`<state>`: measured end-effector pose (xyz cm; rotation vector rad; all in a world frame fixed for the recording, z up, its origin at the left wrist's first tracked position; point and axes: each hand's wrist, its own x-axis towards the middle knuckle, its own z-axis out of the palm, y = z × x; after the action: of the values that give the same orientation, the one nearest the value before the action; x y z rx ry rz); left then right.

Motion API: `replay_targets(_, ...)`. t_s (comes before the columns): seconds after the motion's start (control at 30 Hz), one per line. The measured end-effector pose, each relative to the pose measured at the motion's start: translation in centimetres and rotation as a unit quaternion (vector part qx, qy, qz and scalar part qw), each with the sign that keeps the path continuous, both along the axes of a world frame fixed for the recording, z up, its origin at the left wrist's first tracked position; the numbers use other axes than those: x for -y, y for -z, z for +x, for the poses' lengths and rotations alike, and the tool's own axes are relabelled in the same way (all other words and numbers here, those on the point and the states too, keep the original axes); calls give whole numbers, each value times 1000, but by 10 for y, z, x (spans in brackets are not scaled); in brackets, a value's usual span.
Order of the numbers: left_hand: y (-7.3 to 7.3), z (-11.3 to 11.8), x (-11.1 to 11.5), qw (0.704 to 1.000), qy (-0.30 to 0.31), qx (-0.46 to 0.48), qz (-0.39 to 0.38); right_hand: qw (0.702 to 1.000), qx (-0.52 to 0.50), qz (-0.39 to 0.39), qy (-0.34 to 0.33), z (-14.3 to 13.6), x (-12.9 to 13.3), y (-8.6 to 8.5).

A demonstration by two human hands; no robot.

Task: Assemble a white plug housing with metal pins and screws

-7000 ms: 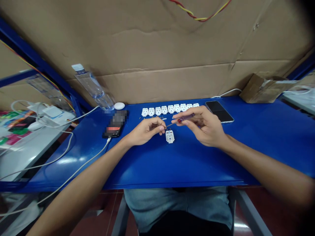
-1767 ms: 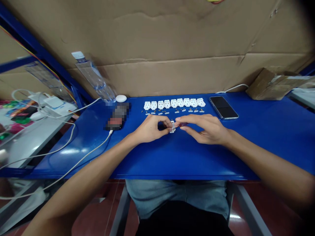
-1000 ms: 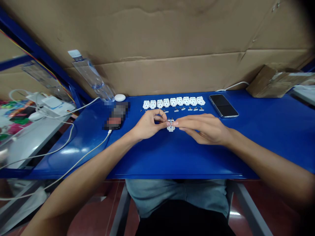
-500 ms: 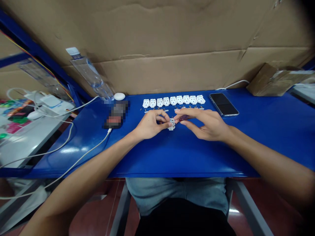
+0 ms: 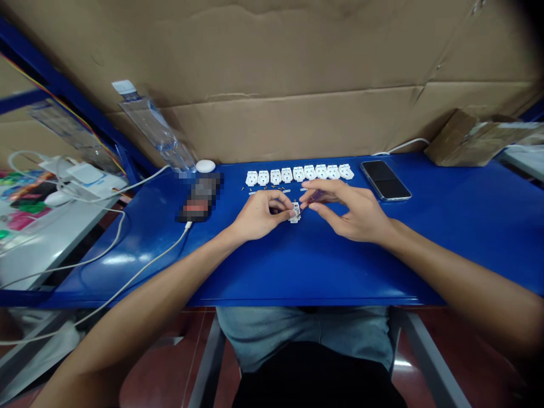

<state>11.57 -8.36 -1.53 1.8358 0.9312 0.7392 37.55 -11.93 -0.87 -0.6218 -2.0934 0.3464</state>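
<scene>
My left hand [image 5: 264, 216] pinches a small white plastic fitting [image 5: 294, 214] between thumb and fingertips, just above the blue table. My right hand [image 5: 355, 211] is closed round a small screwdriver [image 5: 313, 199] with a translucent reddish-purple handle, partly hidden by the fingers. Its thin shaft slants down to the left and its tip meets the fitting; the exact contact point is too small to make out. Beyond my hands stands a row of several similar white plastic fittings [image 5: 298, 173]. Small brass-coloured screws [image 5: 278, 188] and flat pale strips [image 5: 287, 191] lie before that row, partly covered by my hands.
A phone [image 5: 386, 180] lies at the right, near a cardboard box [image 5: 461, 139]. Left of the row are a blurred-out dark device [image 5: 199, 198] with a white cable [image 5: 164, 258], a white oval object [image 5: 205, 166] and a clear plastic bottle [image 5: 155, 127]. Cardboard [image 5: 272, 124] walls the back.
Both hands keep their grips and stay nearly in place. The screwdriver and my right fingers have shifted slightly, with a small change in the handle's angle.
</scene>
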Motion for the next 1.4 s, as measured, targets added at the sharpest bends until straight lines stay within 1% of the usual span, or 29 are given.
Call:
replay_targets(0.17, 1, 0, -2, 999, -10, -16, 38, 996, -65, -51, 17, -7, -3, 4)
replay_targets(0.37, 3, 1, -3, 998, -33, -21, 41, 993, -84, -77, 38, -10, -5, 6)
replay_targets(0.57, 4, 1, -4, 998, -39, -21, 42, 991, -91, -86, 54, -12, -5, 6)
replay_targets(0.8, 6, 0, -7, 999, -44, -5, 14, 991, -93, -85, 46, -12, -5, 7)
replay_targets(1.1, 6, 0, -6, 999, -44, -17, 12, 992, -89, -82, 45, -11, -7, 9)
replay_targets(1.27, 7, 2, -5, 997, -48, -21, 59, 992, -85, -70, 59, -13, -7, 8)
replay_targets(1.33, 5, 2, -4, 994, -44, -36, 92, 992, -81, -60, 69, -15, -6, 6)
replay_targets(1.4, 2, 1, -4, 987, -34, -64, 145, 993, -78, -54, 75, -16, -5, 4)
